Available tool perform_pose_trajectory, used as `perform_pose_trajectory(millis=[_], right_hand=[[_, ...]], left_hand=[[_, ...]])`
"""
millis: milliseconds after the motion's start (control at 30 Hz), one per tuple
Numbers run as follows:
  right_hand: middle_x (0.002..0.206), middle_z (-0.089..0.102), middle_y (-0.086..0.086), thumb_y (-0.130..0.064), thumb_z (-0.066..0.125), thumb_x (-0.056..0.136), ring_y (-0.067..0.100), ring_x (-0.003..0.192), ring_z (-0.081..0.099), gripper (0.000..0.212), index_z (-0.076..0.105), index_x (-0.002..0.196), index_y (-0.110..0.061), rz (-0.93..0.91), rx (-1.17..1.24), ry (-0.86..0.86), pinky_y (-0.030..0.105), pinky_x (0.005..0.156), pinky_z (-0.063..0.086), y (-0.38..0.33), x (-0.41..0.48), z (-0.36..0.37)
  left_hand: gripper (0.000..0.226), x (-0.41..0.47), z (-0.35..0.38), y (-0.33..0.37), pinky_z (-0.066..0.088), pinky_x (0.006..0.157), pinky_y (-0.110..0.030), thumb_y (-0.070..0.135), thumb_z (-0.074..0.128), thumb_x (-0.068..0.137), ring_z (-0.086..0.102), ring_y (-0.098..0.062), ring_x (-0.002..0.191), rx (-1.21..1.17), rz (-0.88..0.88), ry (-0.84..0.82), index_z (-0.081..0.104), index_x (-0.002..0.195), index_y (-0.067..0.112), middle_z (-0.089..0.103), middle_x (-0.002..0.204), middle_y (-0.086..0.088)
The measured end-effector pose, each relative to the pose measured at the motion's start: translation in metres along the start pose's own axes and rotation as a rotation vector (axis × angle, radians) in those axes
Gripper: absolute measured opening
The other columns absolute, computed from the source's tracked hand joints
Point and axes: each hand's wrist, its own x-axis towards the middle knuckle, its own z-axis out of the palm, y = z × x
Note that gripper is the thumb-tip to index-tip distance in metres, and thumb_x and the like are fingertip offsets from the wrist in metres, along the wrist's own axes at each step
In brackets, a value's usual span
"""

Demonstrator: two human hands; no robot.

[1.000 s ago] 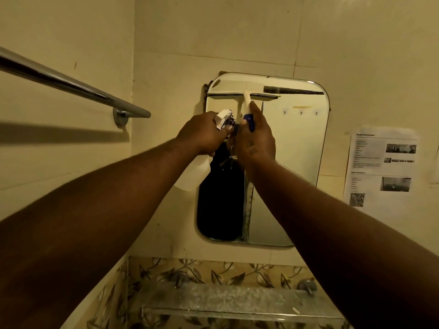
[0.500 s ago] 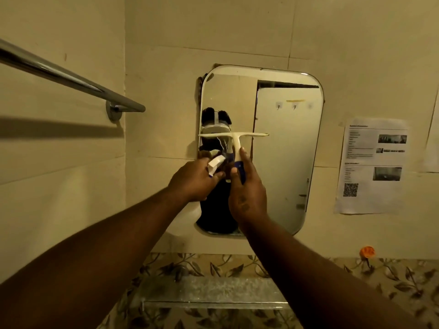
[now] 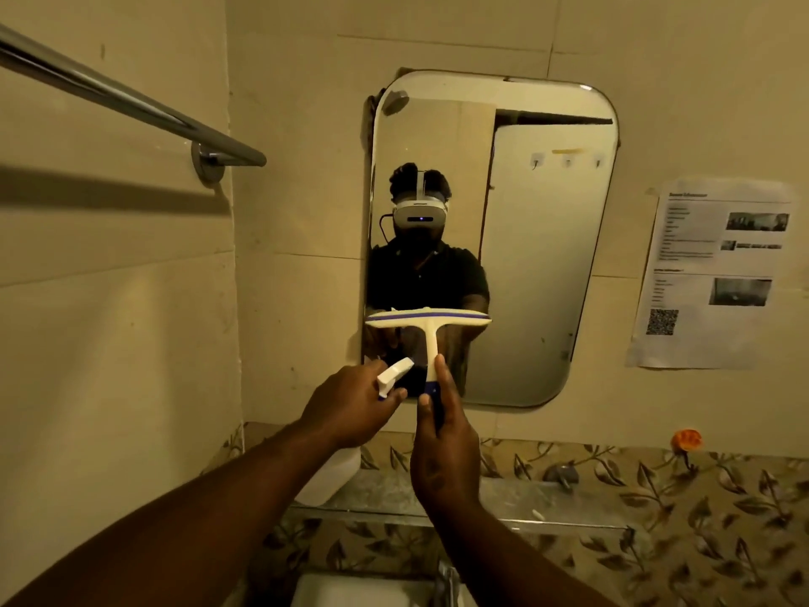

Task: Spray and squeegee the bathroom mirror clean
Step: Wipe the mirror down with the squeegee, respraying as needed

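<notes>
A cream T-shaped plastic squeegee (image 3: 428, 319) is being gripped by its handle in the right hand (image 3: 444, 449), its blade lying level across the lower left of the round-cornered wall mirror (image 3: 547, 265), while a white plastic spray bottle (image 3: 394, 375) is being clasped in the left hand (image 3: 350, 409) just beside it.

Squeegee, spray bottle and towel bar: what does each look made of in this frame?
Squeegee: apparently matte cream plastic with a blue blade strip and blue grip end; moulded T shape.
Spray bottle: probably translucent white plastic body, opaque white trigger head; soft, dull surface.
Towel bar: looks like polished metal, maybe chrome; bright streaks run along it.
</notes>
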Motion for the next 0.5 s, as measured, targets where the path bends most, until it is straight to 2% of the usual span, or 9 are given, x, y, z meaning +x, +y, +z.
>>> perform_pose_trajectory(millis=[67, 233, 333, 433, 500], right_hand=[[0.131, 0.051, -0.026, -0.04, 0.039, 0.105, -0.01, 0.091, 0.057, 0.053, 0.018, 0.149, -0.06, 0.014, -0.018, -0.015, 0.034, 0.08, 0.059, 0.01, -0.009, -0.001], [0.142, 0.054, -0.015, -0.036, 0.041, 0.105, -0.002, 0.112, 0.051, 0.054, 0.02, 0.15, -0.057, 0.089, -0.049, -0.035, 0.024, 0.083, 0.05, 0.029, -0.021, -0.001], [0.142, 0.056, -0.014, -0.032, 0.043, 0.105, -0.006, 0.11, 0.049, 0.055, 0.023, 0.151, -0.054, 0.112, -0.05, -0.054, 0.02, 0.082, 0.046, 0.037, -0.028, -0.002], [0.141, 0.057, -0.011, -0.034, 0.042, 0.105, -0.002, 0.109, 0.05, 0.053, 0.024, 0.15, -0.053, 0.146, -0.079, -0.089, 0.021, 0.08, 0.045, 0.047, -0.039, -0.003], [0.142, 0.057, -0.01, -0.035, 0.042, 0.105, -0.001, 0.11, 0.051, 0.051, 0.026, 0.15, -0.051, 0.174, -0.064, -0.119, 0.012, 0.076, 0.042, 0.055, -0.046, -0.005]], left_hand=[[0.041, -0.007, 0.007, -0.003, 0.059, 0.079, -0.039, 0.05, 0.061, 0.094, 0.069, -0.017, 0.09, -0.003, -0.004, -0.002, 0.06, 0.128, 0.028, 0.073, 0.107, 0.002], [0.045, -0.017, 0.014, -0.008, 0.059, 0.082, -0.042, 0.051, 0.061, 0.093, 0.069, -0.017, 0.091, -0.023, -0.056, -0.027, 0.06, 0.13, 0.026, 0.073, 0.108, 0.001], [0.047, -0.021, 0.019, -0.004, 0.059, 0.084, -0.044, 0.051, 0.063, 0.092, 0.069, -0.018, 0.092, -0.053, -0.081, -0.046, 0.058, 0.132, 0.027, 0.073, 0.109, 0.001], [0.052, -0.025, 0.022, 0.0, 0.058, 0.087, -0.042, 0.049, 0.065, 0.092, 0.069, -0.017, 0.098, -0.09, -0.075, -0.043, 0.054, 0.139, 0.029, 0.073, 0.115, 0.002], [0.053, -0.027, 0.022, 0.004, 0.058, 0.086, -0.04, 0.047, 0.065, 0.093, 0.069, -0.016, 0.096, -0.109, -0.067, -0.05, 0.053, 0.142, 0.03, 0.073, 0.113, 0.003]])
